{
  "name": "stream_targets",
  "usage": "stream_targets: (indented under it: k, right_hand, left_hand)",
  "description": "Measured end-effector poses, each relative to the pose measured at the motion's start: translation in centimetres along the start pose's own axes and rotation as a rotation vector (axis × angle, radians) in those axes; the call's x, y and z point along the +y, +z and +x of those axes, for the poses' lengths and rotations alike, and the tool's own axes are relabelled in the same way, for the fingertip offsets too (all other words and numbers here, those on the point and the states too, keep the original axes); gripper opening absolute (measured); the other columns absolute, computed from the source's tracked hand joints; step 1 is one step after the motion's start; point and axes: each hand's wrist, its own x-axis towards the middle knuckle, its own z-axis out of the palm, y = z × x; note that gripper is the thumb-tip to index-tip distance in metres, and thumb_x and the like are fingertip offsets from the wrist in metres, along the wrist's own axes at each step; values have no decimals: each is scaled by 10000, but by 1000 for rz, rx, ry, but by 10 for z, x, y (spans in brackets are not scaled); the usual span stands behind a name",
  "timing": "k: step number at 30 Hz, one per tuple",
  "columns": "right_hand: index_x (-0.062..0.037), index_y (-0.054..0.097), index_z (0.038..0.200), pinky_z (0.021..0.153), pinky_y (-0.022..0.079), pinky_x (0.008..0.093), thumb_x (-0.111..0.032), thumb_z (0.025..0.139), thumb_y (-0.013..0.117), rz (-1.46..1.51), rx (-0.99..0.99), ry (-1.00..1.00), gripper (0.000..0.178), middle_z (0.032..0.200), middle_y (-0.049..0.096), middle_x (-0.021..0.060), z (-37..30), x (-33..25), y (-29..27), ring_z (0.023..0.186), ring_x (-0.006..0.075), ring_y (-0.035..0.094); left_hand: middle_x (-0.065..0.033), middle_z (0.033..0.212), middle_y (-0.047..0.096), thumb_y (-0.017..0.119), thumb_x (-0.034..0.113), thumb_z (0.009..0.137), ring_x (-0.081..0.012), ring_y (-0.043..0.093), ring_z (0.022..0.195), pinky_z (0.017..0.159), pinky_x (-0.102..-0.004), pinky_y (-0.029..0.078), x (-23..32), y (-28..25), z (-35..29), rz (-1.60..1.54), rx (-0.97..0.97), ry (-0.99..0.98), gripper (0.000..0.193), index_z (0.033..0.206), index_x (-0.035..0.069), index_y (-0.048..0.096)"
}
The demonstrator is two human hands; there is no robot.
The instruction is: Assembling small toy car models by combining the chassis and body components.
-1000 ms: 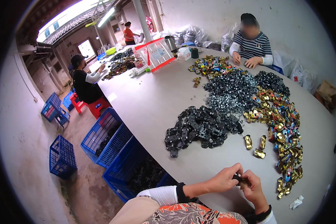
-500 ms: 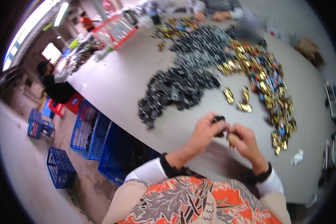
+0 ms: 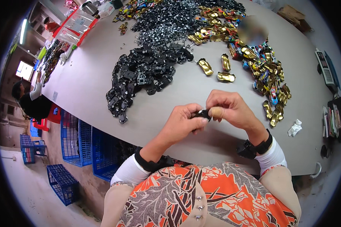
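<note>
My left hand (image 3: 185, 122) holds a small black toy car chassis (image 3: 203, 113) between thumb and fingers, above the near part of the table. My right hand (image 3: 231, 108), with a tan wrap on its thumb, pinches at the chassis's right end. Its fingertips hide whatever small part may be between them. Past my hands lie three gold toy car bodies, the nearest a gold car body (image 3: 226, 77) on its own. A heap of black chassis (image 3: 144, 70) spreads to their left, and a pile of gold and coloured car bodies (image 3: 271, 72) runs down the right.
Small wheel parts (image 3: 159, 32) are heaped at the far middle of the table (image 3: 91, 83). A crumpled white tissue (image 3: 295, 128) lies at right. Blue crates (image 3: 76, 140) stand on the floor at left. A co-worker (image 3: 32, 100) sits at the far left table edge.
The whole view has shifted, so the piles appear further left and higher. My hands stay together at the black chassis, my right hand now raised more over its end.
</note>
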Motion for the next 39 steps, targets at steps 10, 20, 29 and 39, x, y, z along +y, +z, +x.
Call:
stream_targets:
  k: [10, 20, 29, 39]
  right_hand:
    - [11, 546, 758, 554, 420, 273, 13, 722, 630, -175, -115, -11, 92, 760, 513, 59, 2, 21, 12, 623, 151, 522]
    - [0, 490, 761, 554, 407, 352, 76, 695, 597, -388, -64, -276, 147, 737, 497, 125, 8, 43, 54, 626, 304, 498]
    - [-40, 511, 852, 650, 460, 414, -30, 676, 622, -1110, 347, -294, 208, 848, 522, 128, 37, 32, -32, 791, 336, 535]
    - [-19, 557, 889, 642, 443, 374, -93, 708, 590, -853, 260, 90, 199, 790, 610, 145, 30, 28, -59, 732, 314, 576]
  left_hand:
    - [17, 658, 547, 616, 88, 821, -44, 489, 574, 513, -199, 407, -18, -4, -12, 326, -4, -40, 148, 939, 2, 594]
    - [-85, 647, 522, 634, 70, 753, -145, 459, 583, 545, -303, 395, -21, -9, -45, 757, 221, 142, 195, 921, -20, 594]
    - [-97, 708, 619, 670, 40, 688, -154, 611, 682, 615, -270, 468, -3, -98, -188, 814, 672, -266, 185, 865, -9, 650]
    - [-141, 768, 637, 614, 57, 760, -223, 618, 657, 613, -288, 468, 24, -90, -102, 1140, 780, 303, 137, 869, -25, 632]
